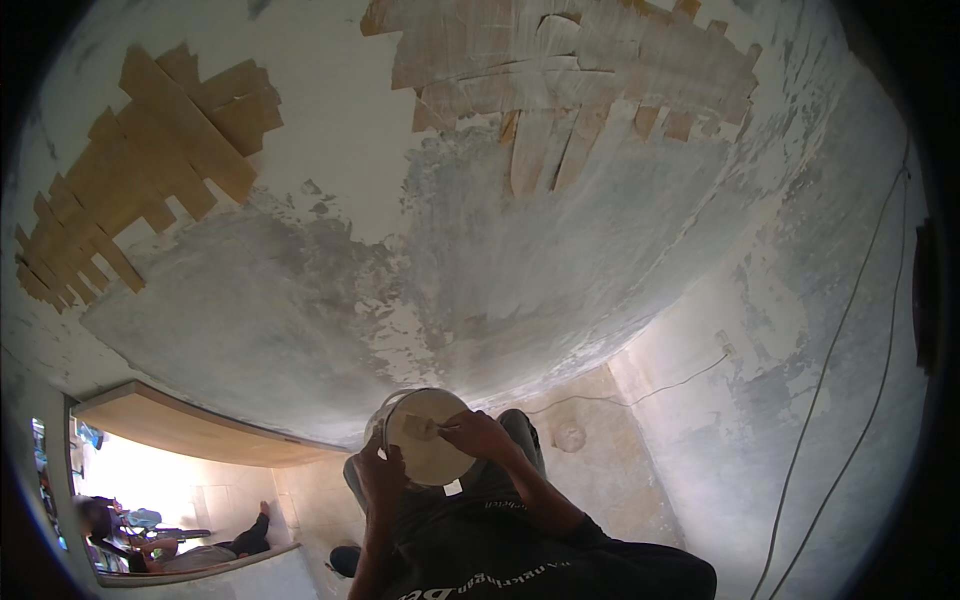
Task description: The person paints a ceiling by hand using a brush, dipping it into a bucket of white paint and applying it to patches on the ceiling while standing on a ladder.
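Observation:
A round pale bucket (387,412) rests close against my body, between my knees, with beige paste (432,466) inside it. My left hand (380,470) is closed on the near left side of its rim. My right hand (476,436) reaches over the bucket from the right, its fingers wrapped round the handle of a putty knife (424,428). The blade lies over the paste; whether it touches the surface I cannot tell. A small white tag (453,488) shows at the bucket's near edge.
Ahead rises a patchy grey-white wall (540,250) with brown strips (170,140) stuck on it. Two cables (850,330) hang down the right wall. At left, beside a wooden door (190,420), another person (190,550) sits beyond the doorway. Tiled floor (610,450) lies at right.

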Tool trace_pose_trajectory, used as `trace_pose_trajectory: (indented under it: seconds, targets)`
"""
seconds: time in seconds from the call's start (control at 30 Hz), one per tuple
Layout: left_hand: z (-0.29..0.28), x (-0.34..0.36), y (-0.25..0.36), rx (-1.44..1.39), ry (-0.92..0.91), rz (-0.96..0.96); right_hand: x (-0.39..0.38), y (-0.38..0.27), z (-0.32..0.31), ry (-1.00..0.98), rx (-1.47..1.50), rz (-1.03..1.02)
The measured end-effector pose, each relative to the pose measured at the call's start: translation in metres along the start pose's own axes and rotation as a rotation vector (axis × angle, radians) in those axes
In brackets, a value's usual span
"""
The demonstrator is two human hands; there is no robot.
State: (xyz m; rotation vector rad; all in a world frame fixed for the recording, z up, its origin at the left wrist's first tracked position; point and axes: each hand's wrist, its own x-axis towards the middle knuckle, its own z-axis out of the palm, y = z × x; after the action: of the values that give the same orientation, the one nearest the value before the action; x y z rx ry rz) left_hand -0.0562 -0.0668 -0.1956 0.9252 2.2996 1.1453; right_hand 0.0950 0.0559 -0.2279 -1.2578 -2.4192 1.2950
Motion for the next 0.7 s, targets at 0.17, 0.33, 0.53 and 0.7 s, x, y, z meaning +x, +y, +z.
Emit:
trace_pose_trajectory:
  seconds: [0.17,0.33,0.53,0.7]
  targets:
    - [-0.001,0.001,0.002,0.043,-0.001,0.012,0.003,0.024,0.006,-0.024,0.116,-0.031]
    - [0.001,0.004,-0.007,0.083,0.013,0.104,0.0,0.02,-0.002,-0.049,0.192,0.006]
    - [-0.001,0.002,0.001,0.025,0.006,0.075,0.003,0.024,-0.002,-0.056,0.155,0.0]
    - [0.003,0.004,-0.011,0.051,0.028,0.114,0.006,0.02,0.005,-0.075,0.056,-0.05]
